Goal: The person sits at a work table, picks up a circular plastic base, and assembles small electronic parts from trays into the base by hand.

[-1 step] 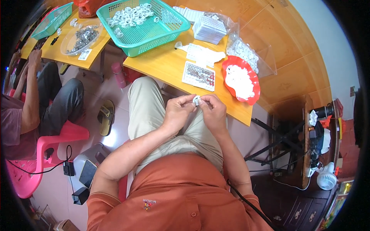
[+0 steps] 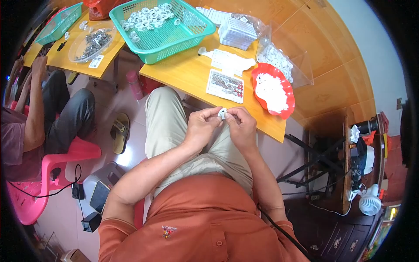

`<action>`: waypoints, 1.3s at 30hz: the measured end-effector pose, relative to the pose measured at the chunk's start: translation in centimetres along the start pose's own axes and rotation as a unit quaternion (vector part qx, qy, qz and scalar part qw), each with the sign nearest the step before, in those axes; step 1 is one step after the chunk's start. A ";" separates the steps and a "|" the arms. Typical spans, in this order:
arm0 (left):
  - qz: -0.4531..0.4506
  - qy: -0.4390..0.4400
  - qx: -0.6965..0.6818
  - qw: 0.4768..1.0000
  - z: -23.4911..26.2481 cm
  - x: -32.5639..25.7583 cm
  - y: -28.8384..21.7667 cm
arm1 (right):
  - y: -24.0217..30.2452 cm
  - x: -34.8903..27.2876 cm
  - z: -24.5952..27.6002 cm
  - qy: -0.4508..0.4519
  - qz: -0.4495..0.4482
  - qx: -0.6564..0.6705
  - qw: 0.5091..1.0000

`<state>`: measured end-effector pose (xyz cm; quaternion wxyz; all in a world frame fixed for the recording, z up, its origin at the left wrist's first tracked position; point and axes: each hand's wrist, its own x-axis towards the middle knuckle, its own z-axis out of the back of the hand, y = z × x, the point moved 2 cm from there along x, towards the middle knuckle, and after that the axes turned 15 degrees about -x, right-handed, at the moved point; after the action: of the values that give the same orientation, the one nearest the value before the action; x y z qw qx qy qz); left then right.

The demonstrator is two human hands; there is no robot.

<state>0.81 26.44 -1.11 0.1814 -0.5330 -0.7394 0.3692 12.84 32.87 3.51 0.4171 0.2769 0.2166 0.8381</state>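
Above my lap, just off the table's near edge, a small white ring-shaped plastic part (image 2: pixel 222 114) is pinched between both hands. My left hand (image 2: pixel 202 127) grips its left side with thumb and fingertips. On its other side the thumb and index finger of my right hand (image 2: pixel 242 128) close on it. Fingertips cover much of the part. Beyond the hands lies a white tray (image 2: pixel 210 91) with rows of small round brown and red pieces. To its right a red scalloped dish (image 2: pixel 290 102) holds a heap of tiny white pieces.
A green basket (image 2: pixel 161 56) with white ring-shaped parts stands at the table's far left. Behind the tray are a crumpled white sheet (image 2: pixel 233 62), stacked clear trays (image 2: pixel 237 32) and a plastic bag (image 2: pixel 277 61) of white parts. A seated person (image 2: pixel 35 113) is at the left.
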 end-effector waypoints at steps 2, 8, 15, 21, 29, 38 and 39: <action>0.000 -0.001 -0.009 1.000 0.0 0.1 0.1 | 0.0 0.0 0.0 -0.025 0.043 -0.028 0.998; 0.002 -0.003 -0.020 1.000 -0.1 0.0 0.0 | -0.5 0.1 0.0 0.021 -0.029 0.066 0.997; 0.016 -0.005 -0.020 1.000 -0.2 -0.1 -0.1 | 0.3 0.1 0.6 0.012 0.016 -0.013 1.000; 0.024 -0.006 -0.022 0.999 -0.2 -0.1 -0.1 | -0.2 0.2 0.7 0.023 -0.007 0.018 1.000; 0.031 -0.006 -0.029 0.999 -0.3 -0.2 -0.2 | -0.5 0.0 0.3 0.038 -0.016 0.026 0.999; 0.030 -0.001 -0.017 0.999 0.1 0.1 0.5 | -0.7 -0.1 0.1 0.031 -0.025 0.004 0.999; 0.033 -0.002 -0.021 0.999 0.1 0.0 0.5 | -0.7 0.0 0.2 0.031 -0.025 0.004 0.999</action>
<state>1.07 26.52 -1.59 0.1562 -0.5602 -0.7290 0.3610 13.39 33.25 3.25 0.4302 0.2469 0.2399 0.8345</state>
